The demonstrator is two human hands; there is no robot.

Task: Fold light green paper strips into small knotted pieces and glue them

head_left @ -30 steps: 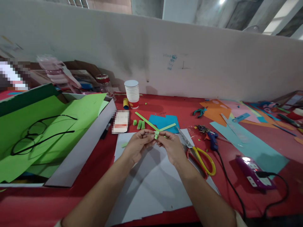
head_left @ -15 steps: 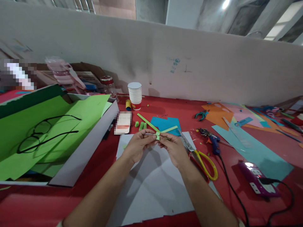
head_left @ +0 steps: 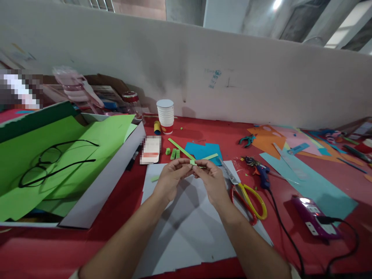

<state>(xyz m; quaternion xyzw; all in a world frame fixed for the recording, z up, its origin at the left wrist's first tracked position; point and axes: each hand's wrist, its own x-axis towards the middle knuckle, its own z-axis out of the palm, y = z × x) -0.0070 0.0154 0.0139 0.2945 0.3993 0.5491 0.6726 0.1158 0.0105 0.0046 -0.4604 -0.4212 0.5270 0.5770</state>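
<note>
Above a white sheet [head_left: 186, 228], my left hand [head_left: 173, 176] and my right hand [head_left: 210, 176] meet, fingertips close together. Both pinch a light green paper strip [head_left: 192, 162], folded into a small block between the thumbs. Beyond the fingers a long green strip [head_left: 180, 148] slants to the upper left, and another green strip [head_left: 211, 156] reaches right; whether these join the held piece I cannot tell. Small folded green paper pieces [head_left: 174, 154] lie just past my left hand. Blue paper [head_left: 205, 150] lies behind the strips.
Scissors [head_left: 245, 193] with red and yellow handles lie right of my hand, near a glue gun [head_left: 264, 176] and a corded purple device [head_left: 315, 221]. At left, a box [head_left: 107, 182] holds green paper and glasses [head_left: 43, 170]. Paper cups [head_left: 165, 116] stand at the back, pliers [head_left: 247, 141] farther right.
The folded green piece has turned and shifted slightly up between my fingertips; its two small faces now look like one block. Both hands keep their pinch.
</note>
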